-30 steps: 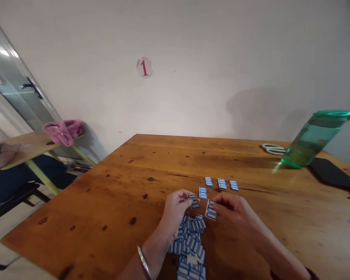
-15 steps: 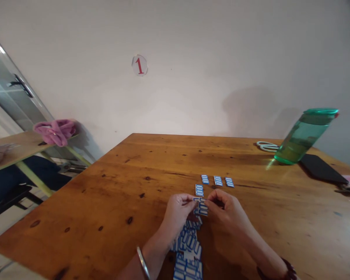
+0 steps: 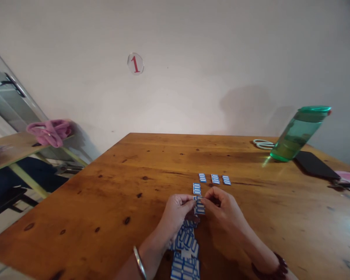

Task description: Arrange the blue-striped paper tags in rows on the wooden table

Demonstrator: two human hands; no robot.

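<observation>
Your head camera, near the flat brown wooden surface (image 3: 119,186), looks forward and down, facing a smooth white wall (image 3: 175,97).

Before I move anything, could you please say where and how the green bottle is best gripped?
Grip the green bottle around its middle, probably from the near side: its tall body rises between a pale coil and a flat black object.

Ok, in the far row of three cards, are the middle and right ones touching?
Apart: the head view shows a strip of table between the middle card and right card.
</observation>
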